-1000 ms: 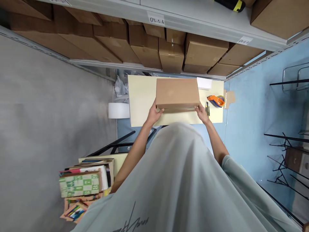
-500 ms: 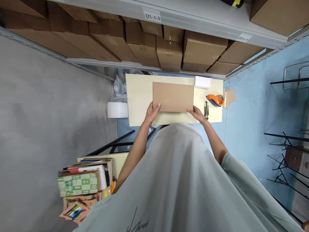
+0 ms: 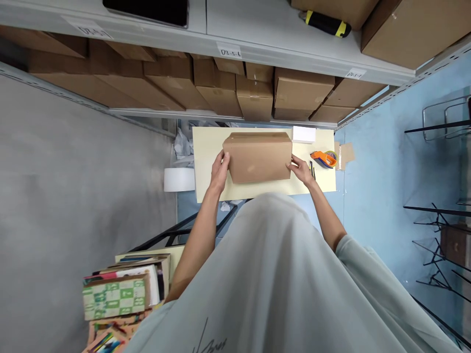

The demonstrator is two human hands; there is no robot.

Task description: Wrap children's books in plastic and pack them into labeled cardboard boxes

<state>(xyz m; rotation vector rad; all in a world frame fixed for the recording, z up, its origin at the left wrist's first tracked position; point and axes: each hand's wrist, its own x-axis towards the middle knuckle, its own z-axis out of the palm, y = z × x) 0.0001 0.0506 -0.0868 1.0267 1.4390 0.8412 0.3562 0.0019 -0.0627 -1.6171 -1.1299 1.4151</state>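
A brown cardboard box (image 3: 259,159) is held over the pale yellow table (image 3: 206,186), its long side across my view and two of its faces showing. My left hand (image 3: 220,171) grips its left end, with the thumb at the near face. At the right end my right hand (image 3: 300,170) pinches the edge between thumb and fingers. Just right of that hand lie a utility knife (image 3: 312,169), partly hidden, and an orange tape dispenser (image 3: 324,159). Behind them a small white box (image 3: 303,134) sits near the table's far edge.
A metal shelf (image 3: 265,51) packed with cardboard boxes (image 3: 253,98) rises beyond the table. On its upper board are a black-and-yellow knife (image 3: 327,24) and a dark flat device (image 3: 149,11). A white roll (image 3: 179,179) stands left of the table; books (image 3: 116,294) are stacked lower left.
The box has tipped between my hands, so a second long face now shows. My left hand has shifted left along its end. The view has tilted up, showing more of the shelf.
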